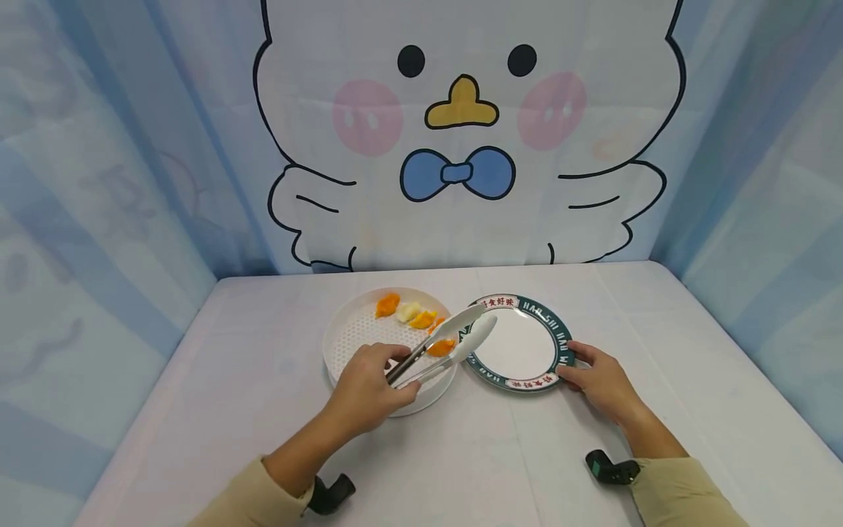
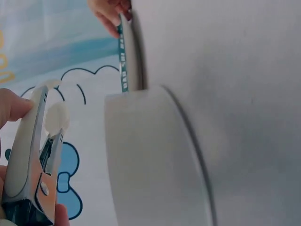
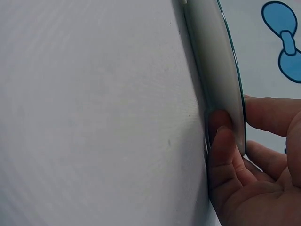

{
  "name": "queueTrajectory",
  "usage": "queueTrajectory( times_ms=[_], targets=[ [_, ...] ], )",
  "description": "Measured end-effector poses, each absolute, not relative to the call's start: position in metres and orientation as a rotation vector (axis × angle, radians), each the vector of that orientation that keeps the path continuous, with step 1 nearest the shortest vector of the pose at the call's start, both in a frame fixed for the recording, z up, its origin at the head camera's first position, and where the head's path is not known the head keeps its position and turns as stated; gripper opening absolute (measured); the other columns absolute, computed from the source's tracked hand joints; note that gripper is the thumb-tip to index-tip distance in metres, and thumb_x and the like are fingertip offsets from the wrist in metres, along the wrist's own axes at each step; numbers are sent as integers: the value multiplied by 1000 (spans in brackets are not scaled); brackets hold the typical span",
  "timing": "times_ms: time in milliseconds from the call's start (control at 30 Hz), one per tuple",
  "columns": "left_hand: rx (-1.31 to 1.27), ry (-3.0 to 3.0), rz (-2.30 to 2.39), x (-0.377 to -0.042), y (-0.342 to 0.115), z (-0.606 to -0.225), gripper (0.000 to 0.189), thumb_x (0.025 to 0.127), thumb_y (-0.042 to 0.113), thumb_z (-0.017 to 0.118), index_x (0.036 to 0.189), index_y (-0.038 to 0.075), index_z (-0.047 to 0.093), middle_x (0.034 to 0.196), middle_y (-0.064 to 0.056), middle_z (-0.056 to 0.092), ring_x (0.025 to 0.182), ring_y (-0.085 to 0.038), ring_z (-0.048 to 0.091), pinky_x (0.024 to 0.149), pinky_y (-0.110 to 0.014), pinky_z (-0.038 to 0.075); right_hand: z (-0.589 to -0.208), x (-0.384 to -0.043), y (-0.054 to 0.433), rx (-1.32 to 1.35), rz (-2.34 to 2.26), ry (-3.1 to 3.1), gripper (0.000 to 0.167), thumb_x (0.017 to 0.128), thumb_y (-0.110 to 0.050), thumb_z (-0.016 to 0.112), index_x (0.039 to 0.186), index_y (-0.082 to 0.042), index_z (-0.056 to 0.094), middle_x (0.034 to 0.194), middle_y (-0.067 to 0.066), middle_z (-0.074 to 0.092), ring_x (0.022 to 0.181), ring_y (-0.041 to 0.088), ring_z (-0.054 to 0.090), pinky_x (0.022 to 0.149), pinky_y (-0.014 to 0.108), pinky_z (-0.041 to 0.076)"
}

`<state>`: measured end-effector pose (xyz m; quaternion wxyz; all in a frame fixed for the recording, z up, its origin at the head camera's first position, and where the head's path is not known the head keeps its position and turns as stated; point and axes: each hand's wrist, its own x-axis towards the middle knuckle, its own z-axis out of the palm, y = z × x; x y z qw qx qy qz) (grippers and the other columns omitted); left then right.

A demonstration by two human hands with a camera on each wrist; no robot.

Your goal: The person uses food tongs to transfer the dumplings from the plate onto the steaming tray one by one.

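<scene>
In the head view my left hand [image 1: 370, 391] grips a pair of tongs [image 1: 431, 350] with a metal handle and pale tips. The tong tips are spread apart over the gap between two plates, with nothing seen between them. Below lies a white plate [image 1: 349, 344] with a dotted surface, holding several orange and yellow food pieces [image 1: 421, 320] along its far right side. My right hand [image 1: 602, 380] pinches the right rim of a green-rimmed plate [image 1: 560, 333], thumb on top and fingers under the edge in the right wrist view. That plate's white middle is bare.
Both plates rest side by side on a table with a white cloth [image 1: 500, 461]. Behind it hangs a curtain [image 1: 461, 234] with a cartoon animal print, and patterned curtains flank both sides. Black wrist cameras [image 1: 612, 468] sit near each sleeve.
</scene>
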<state>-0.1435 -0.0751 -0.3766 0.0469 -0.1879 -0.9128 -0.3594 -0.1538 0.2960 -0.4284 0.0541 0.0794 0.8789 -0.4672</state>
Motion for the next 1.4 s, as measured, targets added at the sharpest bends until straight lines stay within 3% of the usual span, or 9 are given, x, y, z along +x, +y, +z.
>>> queueTrajectory(
  times_ms=[500,1100,1400],
  targets=[
    [-605,-2818,-1157,-128,-50,-397,46,78,24,86,114,2,68,97,0,63,74,-11,51,61,-20,47,-428,-155,296,252,-1403,2676,70,98,-17,64,152,9,28,151,36,30,114,34,59,82,24,54],
    [-598,-2802,-1215,-117,-17,-412,49,76,27,88,113,1,68,102,-4,63,80,-12,51,68,-24,46,-429,-155,297,254,-1380,2695,71,98,-19,64,152,9,28,150,37,32,107,29,62,80,22,54],
    [-568,-2879,-1117,-114,-10,-412,48,76,30,88,110,2,69,96,-2,62,77,-11,49,67,-25,46,-430,-155,296,265,-1379,2698,70,98,-19,64,152,9,29,150,36,32,111,34,59,82,23,54]
  ],
)
